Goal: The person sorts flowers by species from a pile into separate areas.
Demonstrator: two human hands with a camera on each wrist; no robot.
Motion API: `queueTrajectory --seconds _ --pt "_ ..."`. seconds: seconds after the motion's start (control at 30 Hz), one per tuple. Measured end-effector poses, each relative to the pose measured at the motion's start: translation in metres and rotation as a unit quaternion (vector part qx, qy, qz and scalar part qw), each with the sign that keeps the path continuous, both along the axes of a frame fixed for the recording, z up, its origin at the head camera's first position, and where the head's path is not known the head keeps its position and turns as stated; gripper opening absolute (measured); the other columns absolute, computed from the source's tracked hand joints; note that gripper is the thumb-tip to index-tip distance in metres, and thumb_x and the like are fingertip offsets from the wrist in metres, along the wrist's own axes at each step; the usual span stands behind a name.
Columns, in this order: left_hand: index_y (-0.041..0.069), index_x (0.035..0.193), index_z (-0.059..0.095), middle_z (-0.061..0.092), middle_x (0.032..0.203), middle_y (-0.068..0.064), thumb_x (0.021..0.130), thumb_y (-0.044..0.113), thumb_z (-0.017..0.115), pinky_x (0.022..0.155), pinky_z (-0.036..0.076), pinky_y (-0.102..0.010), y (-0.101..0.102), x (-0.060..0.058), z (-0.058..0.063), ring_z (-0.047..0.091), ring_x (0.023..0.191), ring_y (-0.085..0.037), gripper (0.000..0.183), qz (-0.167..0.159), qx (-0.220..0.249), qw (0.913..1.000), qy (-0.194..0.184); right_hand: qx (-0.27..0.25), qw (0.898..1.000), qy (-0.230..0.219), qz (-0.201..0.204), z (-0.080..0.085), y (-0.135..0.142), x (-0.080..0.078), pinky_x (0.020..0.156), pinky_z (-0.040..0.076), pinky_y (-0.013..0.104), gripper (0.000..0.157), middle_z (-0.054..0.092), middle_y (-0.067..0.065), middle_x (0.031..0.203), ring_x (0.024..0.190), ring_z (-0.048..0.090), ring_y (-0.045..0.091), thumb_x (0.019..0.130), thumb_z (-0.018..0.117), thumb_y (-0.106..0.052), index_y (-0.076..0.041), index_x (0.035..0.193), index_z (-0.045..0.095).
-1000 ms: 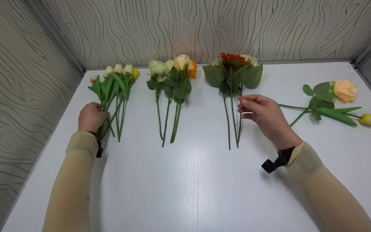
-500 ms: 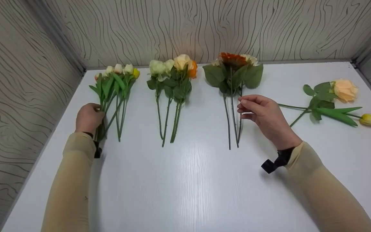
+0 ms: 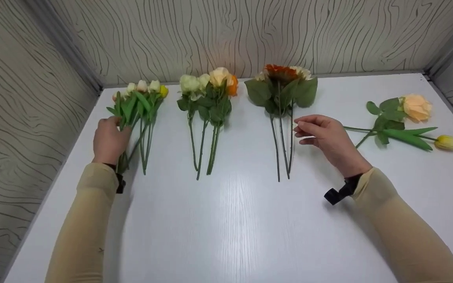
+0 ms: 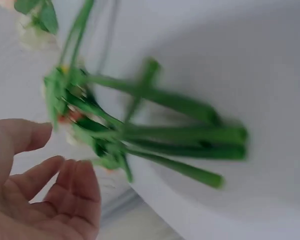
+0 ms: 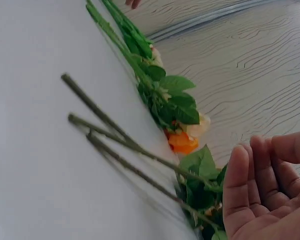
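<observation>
At the left of the table lies a bunch of tulips (image 3: 136,106), white, pink and yellow, with green stems (image 4: 185,135). My left hand (image 3: 110,141) is beside their leaves; in the left wrist view its thumb and fingers stand apart with nothing between them. My right hand (image 3: 325,141) hovers just right of a bunch with an orange-red flower (image 3: 281,72), cream blooms and broad leaves. Its fingers (image 5: 235,180) are loosely bent and hold nothing. Three dark stems (image 5: 140,170) of that bunch reach toward the front of the table.
Between the hands lies a bunch of roses (image 3: 220,76), pale green, cream and orange. A peach rose (image 3: 417,107) crosses a yellow tulip (image 3: 448,143) on the right. All lie on a white table (image 3: 226,228) against a patterned wall (image 3: 226,35) at the back.
My left hand has drawn the tulip stems closer together, then slid up toward the leaves and loosened. My right hand has shifted slightly right, away from the dark stems.
</observation>
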State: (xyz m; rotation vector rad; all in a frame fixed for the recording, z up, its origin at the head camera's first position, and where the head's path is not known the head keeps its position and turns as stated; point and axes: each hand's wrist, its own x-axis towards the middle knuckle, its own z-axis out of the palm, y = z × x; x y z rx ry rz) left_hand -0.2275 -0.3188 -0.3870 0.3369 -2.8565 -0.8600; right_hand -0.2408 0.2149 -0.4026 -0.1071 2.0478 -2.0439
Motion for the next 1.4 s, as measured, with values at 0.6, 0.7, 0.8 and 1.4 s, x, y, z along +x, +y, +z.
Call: queueTrajectory --seconds 0.6,0.7,0.8,1.4 --pt "0.013 0.131 0.068 0.066 0.126 -0.003 0.102 0.024 0.065 0.101 0.047 -0.032 0.269 0.040 0.004 0.060 0.117 -0.018 0.031 -0.430 -0.112 0.8846 0.143 0.529 0.835 0.153 -0.025 0.001 0.137 -0.027 0.075 0.048 0.053 0.027 0.068 0.027 0.111 0.095 0.061 0.040 0.103 0.060 -0.018 0.005 0.114 0.071" --pt "0.015 0.129 0.070 0.067 0.124 0.000 0.104 0.027 0.063 0.099 0.048 -0.030 0.307 0.043 0.000 0.061 0.115 -0.016 0.029 -0.467 -0.134 0.8626 0.142 0.562 0.805 0.189 0.001 -0.003 0.140 -0.030 0.076 0.048 0.059 0.023 0.070 0.026 0.103 0.096 0.062 0.043 0.099 0.066 -0.013 0.006 0.109 0.073" --pt "0.018 0.129 0.071 0.068 0.123 0.002 0.105 0.030 0.061 0.097 0.048 -0.026 0.339 0.045 -0.003 0.062 0.113 -0.014 0.029 -0.488 -0.147 0.8483 0.144 0.586 0.781 0.213 0.020 -0.008 0.138 -0.032 0.078 0.048 0.059 0.018 0.072 0.023 0.100 0.098 0.062 0.043 0.095 0.069 -0.009 0.004 0.106 0.076" --pt "0.021 0.121 0.076 0.071 0.115 0.010 0.104 0.023 0.064 0.087 0.049 -0.017 0.360 0.039 -0.003 0.064 0.107 -0.006 0.021 -0.418 -0.042 0.9011 0.108 0.632 0.684 0.360 0.044 0.003 0.133 -0.012 0.075 0.054 0.057 0.030 0.068 0.023 0.105 0.098 0.058 0.041 0.082 0.076 0.015 -0.001 0.108 0.076"
